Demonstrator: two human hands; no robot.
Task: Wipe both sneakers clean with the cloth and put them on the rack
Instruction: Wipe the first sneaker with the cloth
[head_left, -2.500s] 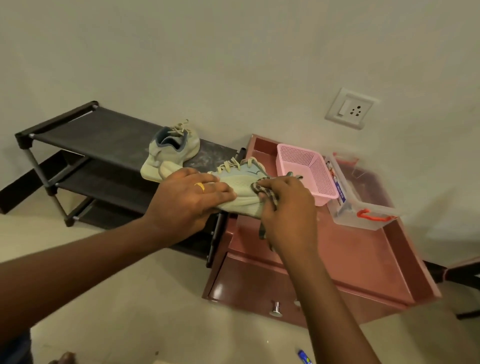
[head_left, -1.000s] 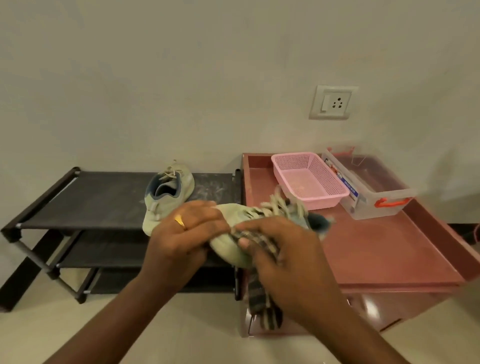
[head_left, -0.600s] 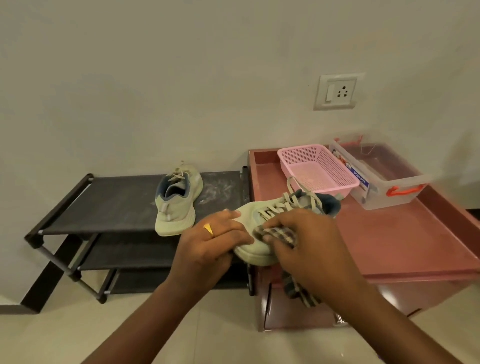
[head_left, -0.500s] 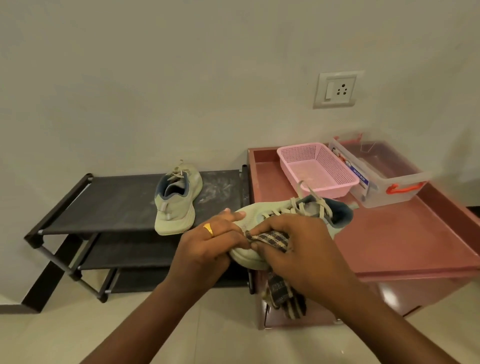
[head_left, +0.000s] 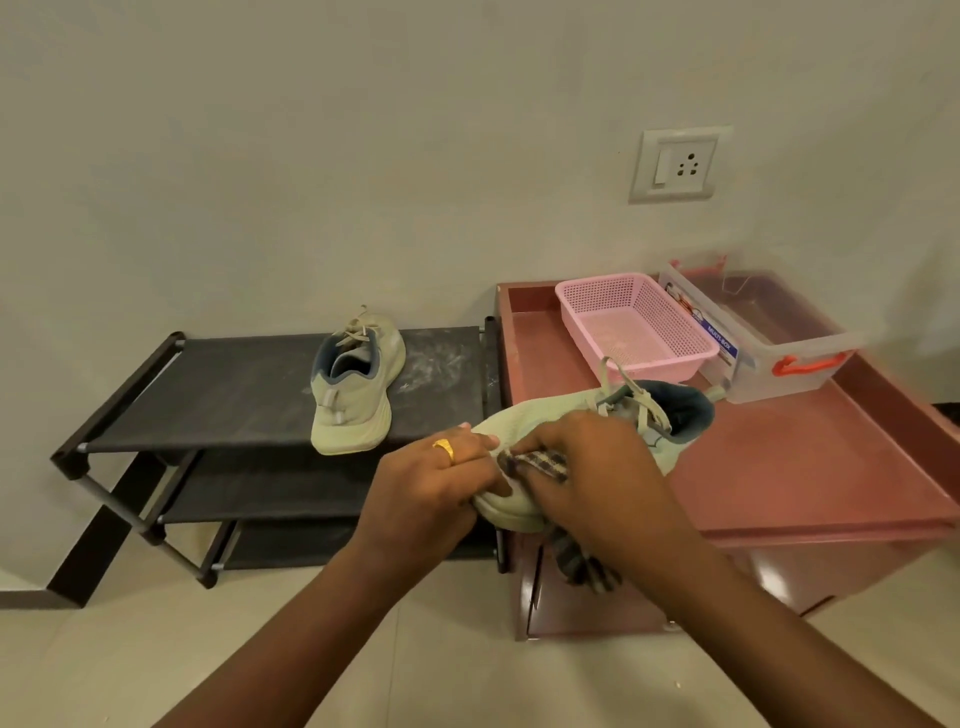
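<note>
The sneaker (head_left: 540, 418), pale green with a dark blue lining, is held in the air over the front left corner of the reddish surface (head_left: 810, 457). Its toe points left toward the rack and its heel opening points right. The laces lie loose over the tongue.

The left hand (head_left: 431, 483), with a gold ring (head_left: 444, 450) on one finger, is wrapped round the toe end, fingers curled over the top. The right hand (head_left: 592, 467) is closed on the checked cloth (head_left: 540, 464) and presses it against the side of the sneaker just beside the left hand's fingers. A loose end of the cloth hangs below the sole.

The second sneaker (head_left: 353, 384) stands upright on the top shelf of the dark rack (head_left: 234, 389), toe toward the wall, near the shelf's right end. Pale dusty marks show on the shelf just to its right.

At the back of the surface sit a pink mesh basket (head_left: 662, 366) and, touching its right side, a clear plastic box (head_left: 779, 382) with red handles. A socket plate (head_left: 678, 163) is on the wall above them.
</note>
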